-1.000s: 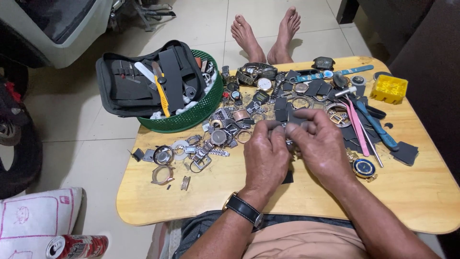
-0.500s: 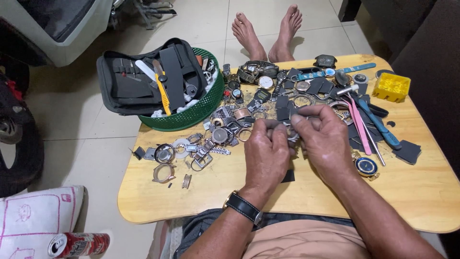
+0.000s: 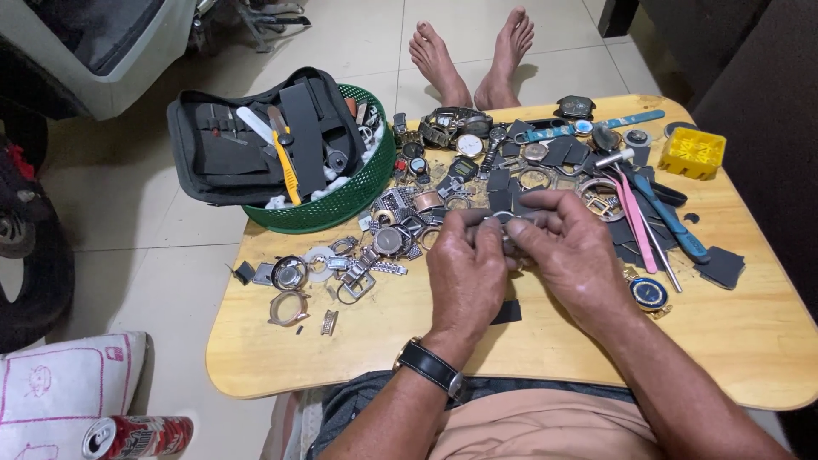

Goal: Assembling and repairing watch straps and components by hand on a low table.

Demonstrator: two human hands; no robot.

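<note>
My left hand (image 3: 467, 274) and my right hand (image 3: 569, 249) meet over the middle of a low wooden table (image 3: 767, 341). Together they pinch a small dark watch part (image 3: 503, 218) between the fingertips; most of it is hidden by the fingers. A black wristwatch (image 3: 430, 366) sits on my left wrist. Just beyond the hands lies a heap of watch cases, dials and metal bracelets (image 3: 409, 223). A small black strip (image 3: 506, 313) lies on the wood below my hands.
A green basket (image 3: 341, 200) holding a black tool pouch (image 3: 230, 145) overhangs the table's far left. A yellow box (image 3: 692, 152), a blue-handled tool (image 3: 673, 217) and pink tweezers (image 3: 635, 223) lie right. Another person's bare feet (image 3: 473, 55) rest beyond. A can (image 3: 136, 436) lies on the floor.
Both hands have stayed together over the same spot, with only slight finger movement on the small part. The view has shifted a little.
</note>
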